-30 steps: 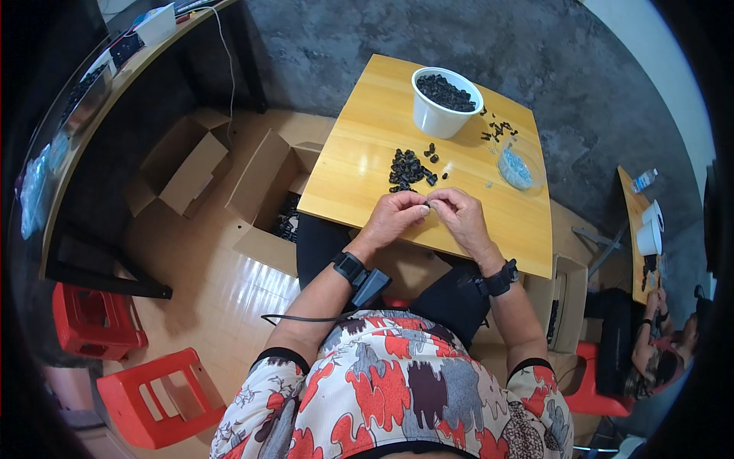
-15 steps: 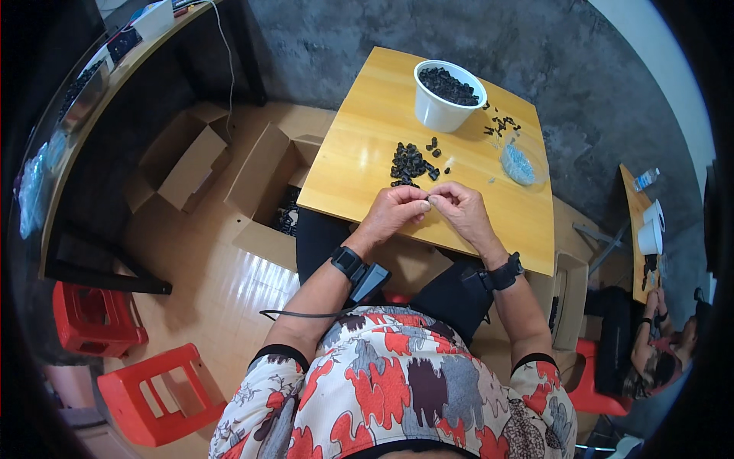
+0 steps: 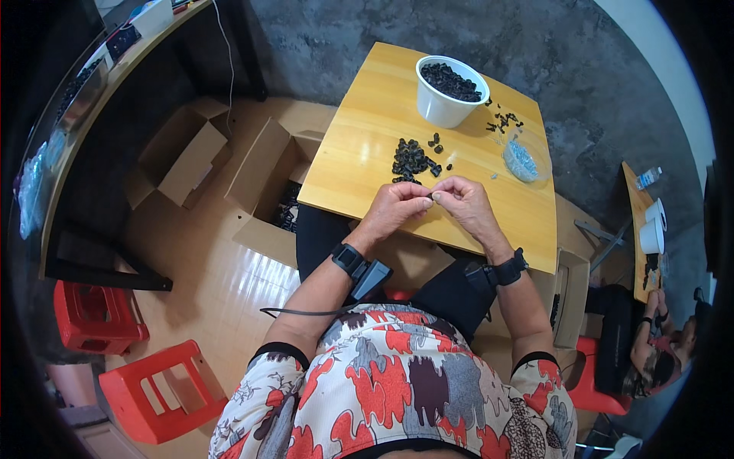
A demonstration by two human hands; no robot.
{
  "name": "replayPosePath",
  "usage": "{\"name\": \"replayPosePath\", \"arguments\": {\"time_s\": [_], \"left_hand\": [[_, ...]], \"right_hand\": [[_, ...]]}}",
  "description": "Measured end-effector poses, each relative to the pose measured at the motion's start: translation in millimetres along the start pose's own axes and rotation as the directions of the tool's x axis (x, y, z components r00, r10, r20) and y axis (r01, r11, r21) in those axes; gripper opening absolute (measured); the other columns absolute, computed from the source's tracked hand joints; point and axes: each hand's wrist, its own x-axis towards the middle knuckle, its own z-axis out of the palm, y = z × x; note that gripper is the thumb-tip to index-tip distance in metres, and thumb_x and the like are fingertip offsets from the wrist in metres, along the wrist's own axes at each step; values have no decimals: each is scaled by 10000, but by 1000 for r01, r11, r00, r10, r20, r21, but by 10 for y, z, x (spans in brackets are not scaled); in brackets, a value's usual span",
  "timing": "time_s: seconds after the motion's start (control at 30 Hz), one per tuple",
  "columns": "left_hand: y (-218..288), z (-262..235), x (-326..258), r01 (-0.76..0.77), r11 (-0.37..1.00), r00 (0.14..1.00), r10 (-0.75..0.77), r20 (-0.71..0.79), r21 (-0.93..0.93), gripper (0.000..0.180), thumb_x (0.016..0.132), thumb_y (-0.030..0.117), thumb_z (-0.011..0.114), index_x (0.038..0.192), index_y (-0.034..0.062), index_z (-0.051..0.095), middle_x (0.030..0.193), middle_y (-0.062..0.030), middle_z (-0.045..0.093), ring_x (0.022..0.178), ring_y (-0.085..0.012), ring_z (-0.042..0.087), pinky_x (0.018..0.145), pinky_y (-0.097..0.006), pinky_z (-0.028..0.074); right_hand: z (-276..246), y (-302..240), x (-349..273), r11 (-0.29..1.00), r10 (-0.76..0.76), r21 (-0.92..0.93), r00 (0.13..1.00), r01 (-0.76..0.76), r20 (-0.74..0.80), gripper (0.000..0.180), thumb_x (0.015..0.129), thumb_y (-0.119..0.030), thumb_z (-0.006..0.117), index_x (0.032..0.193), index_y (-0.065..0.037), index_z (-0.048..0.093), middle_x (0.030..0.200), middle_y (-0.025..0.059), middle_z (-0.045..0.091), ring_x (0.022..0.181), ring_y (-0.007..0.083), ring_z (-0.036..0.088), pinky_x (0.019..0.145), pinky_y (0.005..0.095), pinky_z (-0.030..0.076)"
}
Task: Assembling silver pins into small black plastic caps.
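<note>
Over the near edge of the yellow wooden table, my left hand [image 3: 396, 208] and my right hand [image 3: 468, 206] meet fingertip to fingertip. Both are closed in a pinch around a small black part [image 3: 431, 196], mostly hidden by the fingers. Just beyond my left hand lies a pile of short black cylindrical parts [image 3: 411, 157], with a few loose ones beside it. Farther back stands a white tub [image 3: 441, 107] heaped with similar black parts. To the right, a clear plastic container [image 3: 521, 162] holds tiny light-blue pieces. Small black pieces [image 3: 505, 121] are scattered behind it.
An open cardboard box [image 3: 260, 180] with black parts stands left of the table [image 3: 344, 153], another box [image 3: 569, 298] at its right. Red stools [image 3: 157, 390] are on the floor at left. A person [image 3: 657, 344] sits at another table on the far right.
My hands stay pinched together at almost the same spot, with a slight shift of the right fingers. The view has moved a little; the objects on the table lie as before.
</note>
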Motion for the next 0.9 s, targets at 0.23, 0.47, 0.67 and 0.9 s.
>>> {"name": "replayPosePath", "arguments": {"time_s": [0.23, 0.47, 0.67, 0.9], "left_hand": [[9, -7, 14, 34, 998, 999, -34, 2, -45, 166, 853, 100, 649, 991, 9, 644, 819, -16, 641, 692, -68, 580, 649, -203, 492], [-17, -16, 22, 22, 997, 1000, -22, -8, -69, 160, 860, 82, 633, 986, -16, 633, 820, -36, 637, 682, -80, 576, 643, -212, 489], [20, -7, 3, 29, 991, 999, -32, -29, -128, 157, 854, 80, 639, 985, -7, 629, 822, -33, 636, 695, -85, 582, 654, -213, 492], [20, 17, -7, 30, 996, 997, -35, -63, -84, 155, 854, 83, 641, 989, 7, 629, 833, -29, 636, 704, -89, 589, 672, -220, 500]], "right_hand": [[16, 42, 26, 975, 99, 199, 995, -99, 10, 105, 838, -94, 632, 879, 1, 645, 733, -9, 613, 635, 49, 516, 552, 208, 419], [158, 16, -135, 827, -436, -437, 894, 353, -104, 129, 787, -40, 615, 906, -24, 663, 775, 130, 612, 669, 264, 611, 596, 325, 485], [112, 41, -158, 857, -411, -406, 897, 318, -163, 201, 792, -45, 614, 989, -35, 657, 782, 124, 624, 683, 244, 627, 602, 315, 498], [-283, 490, 339, 846, -305, -512, 924, 150, -233, 210, 797, -87, 623, 997, -24, 643, 830, 141, 616, 754, 266, 617, 675, 349, 502]]}}
